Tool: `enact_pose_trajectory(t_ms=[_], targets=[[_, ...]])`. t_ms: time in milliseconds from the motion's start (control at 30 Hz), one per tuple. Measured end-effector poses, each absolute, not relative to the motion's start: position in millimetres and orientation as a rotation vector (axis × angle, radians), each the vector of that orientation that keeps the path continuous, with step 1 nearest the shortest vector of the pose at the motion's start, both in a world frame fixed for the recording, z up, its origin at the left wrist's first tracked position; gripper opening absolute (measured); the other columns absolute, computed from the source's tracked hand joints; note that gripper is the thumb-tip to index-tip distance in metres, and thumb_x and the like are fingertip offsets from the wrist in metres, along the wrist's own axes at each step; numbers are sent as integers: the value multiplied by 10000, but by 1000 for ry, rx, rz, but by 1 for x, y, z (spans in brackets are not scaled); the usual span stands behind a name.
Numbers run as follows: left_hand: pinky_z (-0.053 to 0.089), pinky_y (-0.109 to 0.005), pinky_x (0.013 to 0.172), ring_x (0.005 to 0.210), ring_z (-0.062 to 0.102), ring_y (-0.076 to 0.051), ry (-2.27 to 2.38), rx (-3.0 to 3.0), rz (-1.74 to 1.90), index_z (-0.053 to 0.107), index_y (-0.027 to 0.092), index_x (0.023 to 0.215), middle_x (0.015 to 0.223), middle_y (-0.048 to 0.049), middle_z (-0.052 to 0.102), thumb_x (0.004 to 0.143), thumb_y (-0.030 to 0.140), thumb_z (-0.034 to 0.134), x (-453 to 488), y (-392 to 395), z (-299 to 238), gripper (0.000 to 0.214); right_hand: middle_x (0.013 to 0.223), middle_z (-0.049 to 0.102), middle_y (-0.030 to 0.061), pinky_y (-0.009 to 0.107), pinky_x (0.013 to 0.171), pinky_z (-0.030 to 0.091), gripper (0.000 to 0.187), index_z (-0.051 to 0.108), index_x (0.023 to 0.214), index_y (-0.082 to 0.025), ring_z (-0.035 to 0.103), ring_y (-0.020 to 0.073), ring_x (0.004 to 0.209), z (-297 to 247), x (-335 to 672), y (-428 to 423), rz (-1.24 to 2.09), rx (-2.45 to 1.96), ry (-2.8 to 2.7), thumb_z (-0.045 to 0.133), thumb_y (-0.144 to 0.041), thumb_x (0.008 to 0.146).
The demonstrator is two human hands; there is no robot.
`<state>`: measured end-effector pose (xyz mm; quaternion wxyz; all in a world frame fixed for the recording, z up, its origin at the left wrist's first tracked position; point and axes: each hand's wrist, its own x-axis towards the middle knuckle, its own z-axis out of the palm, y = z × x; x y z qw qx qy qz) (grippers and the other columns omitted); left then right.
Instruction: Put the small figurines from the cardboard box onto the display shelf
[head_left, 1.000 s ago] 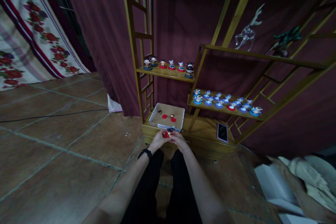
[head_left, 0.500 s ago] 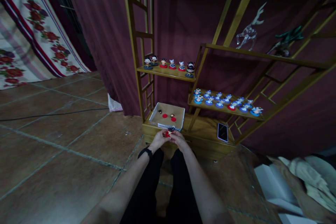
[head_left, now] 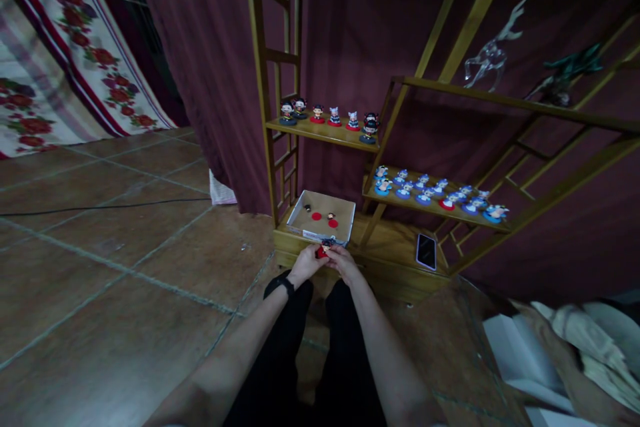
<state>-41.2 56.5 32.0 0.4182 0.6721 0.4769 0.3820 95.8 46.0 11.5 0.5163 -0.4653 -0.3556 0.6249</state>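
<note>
Between my two hands is a small dark-haired figurine (head_left: 327, 245) with a red base. My left hand (head_left: 307, 264) has its fingers closed on the red base from the left. From the other side, my right hand (head_left: 343, 262) pinches the figurine near its body. Both hands are just in front of a shallow cardboard box (head_left: 295, 219) on the bottom shelf. Inside that box lie two red discs, one of them a red disc (head_left: 317, 216) near the middle, a small figure piece (head_left: 331, 216) and a dark piece (head_left: 307, 208).
Several figurines on round bases line the upper left shelf (head_left: 320, 131); blue and white ones fill the middle shelf (head_left: 425, 203). A phone (head_left: 426, 251) lies on the bottom shelf at right. A clear deer ornament (head_left: 493, 57) stands higher up. White boxes (head_left: 520, 353) sit on the floor.
The view has shifted a little, so the shelves sit slightly further right in the picture. Both hands still hold the figurine in front of the box.
</note>
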Motion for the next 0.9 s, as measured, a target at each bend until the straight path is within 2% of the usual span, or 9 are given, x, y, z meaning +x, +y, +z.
enact_pose_trajectory(t_ms=[267, 433, 600, 733, 900], targets=[[407, -268, 678, 689, 538, -166, 1236, 1954, 945, 617, 172, 808, 727, -20, 573, 662, 291, 636, -41, 56, 30, 189, 754, 653, -8, 301, 707, 467, 276, 593, 779, -209, 596, 141, 700, 14, 96, 46, 1513, -1125, -837, 707, -346, 568], [417, -280, 735, 819, 566, -199, 1313, 2112, 821, 581, 188, 970, 923, -69, 568, 738, 281, 567, -40, 48, 35, 251, 780, 648, -9, 297, 708, 467, 284, 588, 785, -219, 593, 146, 733, 15, 96, 44, 1487, -1130, -850, 706, -361, 570], [420, -288, 774, 934, 554, -224, 1383, 2260, 737, 474, 190, 1172, 1092, -108, 513, 792, 274, 497, -39, 40, 37, 389, 894, 640, -1, 299, 735, 473, 356, 604, 889, -245, 591, 155, 820, 16, 99, 42, 1499, -1070, -865, 717, -351, 569], [407, -311, 841, 1027, 508, -238, 1307, 2384, 798, 382, 181, 1269, 1144, -123, 486, 824, 293, 448, -39, 37, 38, 464, 956, 632, 6, 310, 757, 475, 392, 601, 927, -255, 588, 161, 868, 16, 100, 39, 1472, -1064, -836, 722, -340, 564], [384, -341, 891, 1039, 490, -236, 1250, 2477, 789, 337, 164, 1302, 1123, -127, 490, 853, 331, 391, -41, 35, 40, 482, 953, 643, 21, 311, 773, 467, 429, 605, 950, -238, 587, 176, 888, 17, 104, 36, 1456, -1024, -829, 736, -327, 551]])
